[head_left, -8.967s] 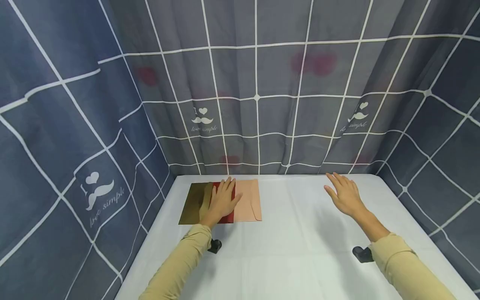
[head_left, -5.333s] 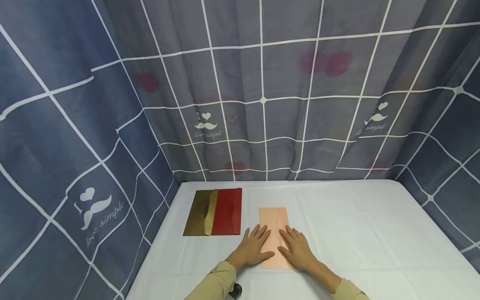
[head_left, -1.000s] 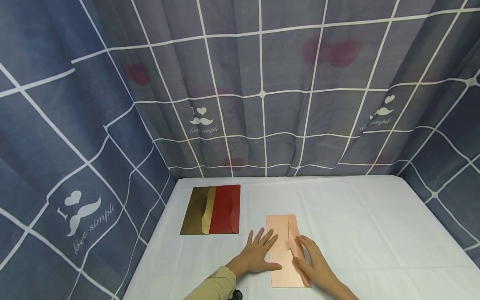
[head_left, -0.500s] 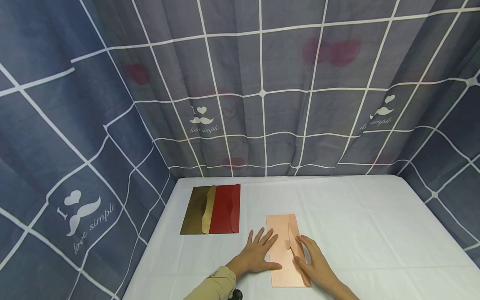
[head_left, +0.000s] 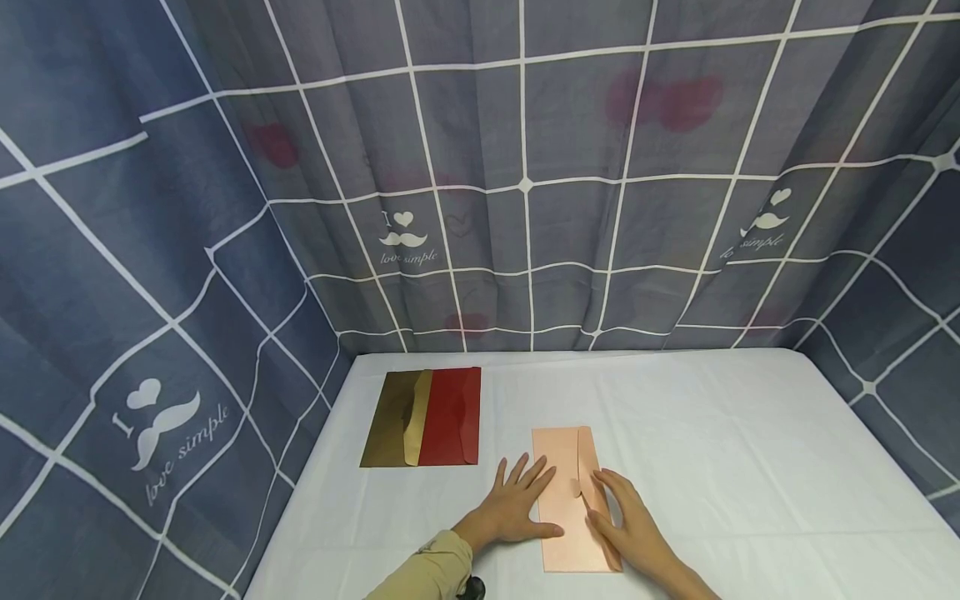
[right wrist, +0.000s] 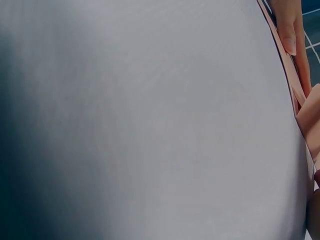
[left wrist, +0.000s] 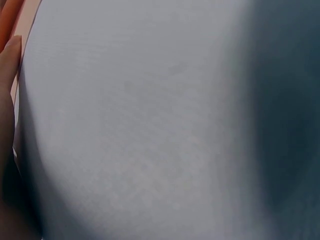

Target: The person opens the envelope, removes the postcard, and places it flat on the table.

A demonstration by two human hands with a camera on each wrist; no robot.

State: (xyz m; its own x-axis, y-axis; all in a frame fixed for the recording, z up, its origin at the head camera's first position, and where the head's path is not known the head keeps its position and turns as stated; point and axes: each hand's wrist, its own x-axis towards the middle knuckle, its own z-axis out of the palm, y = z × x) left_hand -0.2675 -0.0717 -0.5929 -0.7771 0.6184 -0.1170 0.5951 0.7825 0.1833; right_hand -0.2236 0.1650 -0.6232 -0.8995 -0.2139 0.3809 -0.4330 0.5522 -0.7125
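A light pink envelope lies upright on the white tabletop, its flap along the right side. My left hand rests on the envelope's left part, fingers spread and thumb out. With its thumb and fingers, my right hand pinches the flap, whose lower half stands bent up a little. In the left wrist view only a strip of the envelope and part of a hand show at the left edge. The right wrist view holds the lifted paper at its right edge.
A red envelope overlaps an olive-gold envelope at the table's back left. Grey-blue curtains with white grid lines enclose the table's back and sides. A black object sits by the left cuff.
The pink envelope came from beside the red one to the front middle. Both hands first lay flat on it; then the right took the flap. Little has moved in the last second.
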